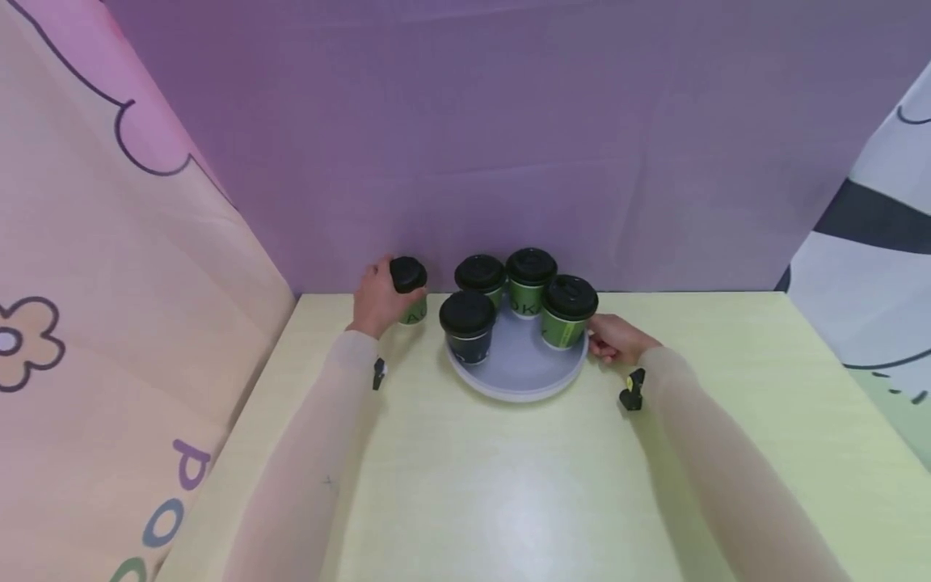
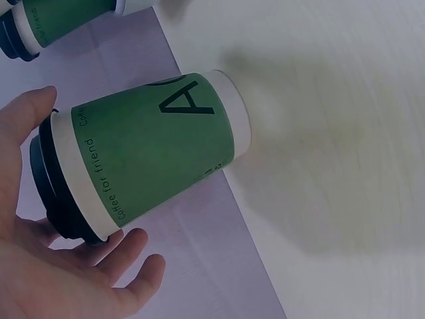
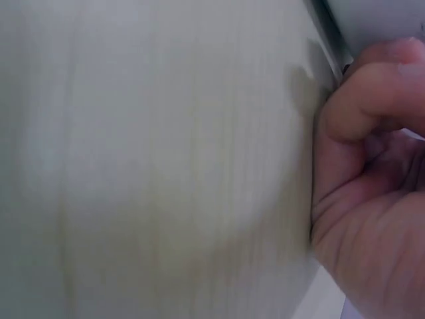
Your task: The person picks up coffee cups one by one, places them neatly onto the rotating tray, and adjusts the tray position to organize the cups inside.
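Observation:
My left hand [image 1: 380,301] grips a green paper coffee cup [image 2: 156,146] near its black lid. That cup stands upright on the table, left of a round grey tray [image 1: 520,378]. Thumb and fingers reach round the lid from opposite sides in the left wrist view. At the tray's right rim, my right hand [image 1: 618,338] holds the edge with curled fingers; its exact contact is hidden. On the tray stand a dark cup [image 1: 468,346] at left front, a green cup [image 1: 562,330] at right, and two more green cups at the back, all with black lids.
The pale wooden table [image 1: 516,485] ends at a purple backdrop [image 1: 465,162] just behind the cups. Printed cloth panels rise along the left [image 1: 87,267] and right [image 1: 887,242] sides. A small black device [image 1: 633,390] is on the right wrist.

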Demonstrator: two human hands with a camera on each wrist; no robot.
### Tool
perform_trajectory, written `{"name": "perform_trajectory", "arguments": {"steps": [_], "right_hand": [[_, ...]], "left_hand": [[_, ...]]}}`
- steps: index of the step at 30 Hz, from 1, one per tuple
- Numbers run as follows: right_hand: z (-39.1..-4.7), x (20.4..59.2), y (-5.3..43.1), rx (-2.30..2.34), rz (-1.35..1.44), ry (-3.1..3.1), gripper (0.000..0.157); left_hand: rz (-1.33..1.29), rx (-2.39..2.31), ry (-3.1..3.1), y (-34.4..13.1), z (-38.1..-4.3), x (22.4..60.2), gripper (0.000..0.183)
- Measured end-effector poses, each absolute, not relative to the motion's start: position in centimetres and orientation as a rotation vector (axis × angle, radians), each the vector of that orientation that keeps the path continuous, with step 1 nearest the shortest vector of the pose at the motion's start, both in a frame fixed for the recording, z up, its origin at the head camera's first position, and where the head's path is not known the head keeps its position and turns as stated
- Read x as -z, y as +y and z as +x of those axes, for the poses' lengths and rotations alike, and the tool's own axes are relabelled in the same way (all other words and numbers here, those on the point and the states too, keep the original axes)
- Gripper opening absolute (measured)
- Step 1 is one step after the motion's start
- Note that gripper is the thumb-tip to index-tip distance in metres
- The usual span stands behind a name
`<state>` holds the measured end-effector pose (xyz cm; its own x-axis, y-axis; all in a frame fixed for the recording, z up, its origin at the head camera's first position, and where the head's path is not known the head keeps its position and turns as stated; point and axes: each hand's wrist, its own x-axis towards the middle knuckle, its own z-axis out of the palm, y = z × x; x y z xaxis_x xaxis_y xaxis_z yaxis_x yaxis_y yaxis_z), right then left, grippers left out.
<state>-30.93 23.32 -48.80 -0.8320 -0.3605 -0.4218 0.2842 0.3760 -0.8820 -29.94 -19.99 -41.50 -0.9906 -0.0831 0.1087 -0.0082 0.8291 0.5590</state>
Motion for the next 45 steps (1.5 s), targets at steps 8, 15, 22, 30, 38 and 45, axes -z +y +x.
{"name": "perform_trajectory", "arguments": {"steps": [8,15,22,30,38,45], "right_hand": [[-30.8,48.6,23.4,1.496,-0.061,2.066,0.047],[-30.8,48.6,22.9,1.477,-0.049,2.095,0.053],[-31.1,48.6,22.8,1.454,0.010,2.125,0.051],[-31.2,48.3,22.9,1.471,0.021,2.104,0.050],[-30.6,47.5,22.7,1.489,0.011,2.074,0.045],[-31.1,48.7,23.1,1.477,-0.012,2.107,0.052]], "left_hand": [[0.073,0.939,-2.851,-20.1,-30.2,42.0,0.094],[0.105,1.000,-2.831,-20.4,-29.9,42.4,0.093],[0.133,1.103,-2.775,-20.4,-29.5,42.4,0.096],[0.142,1.147,-2.672,-20.5,-28.8,42.0,0.097],[0.139,1.174,-2.604,-20.3,-27.9,41.9,0.094],[0.147,1.192,-2.526,-20.3,-27.0,41.9,0.092]]}}
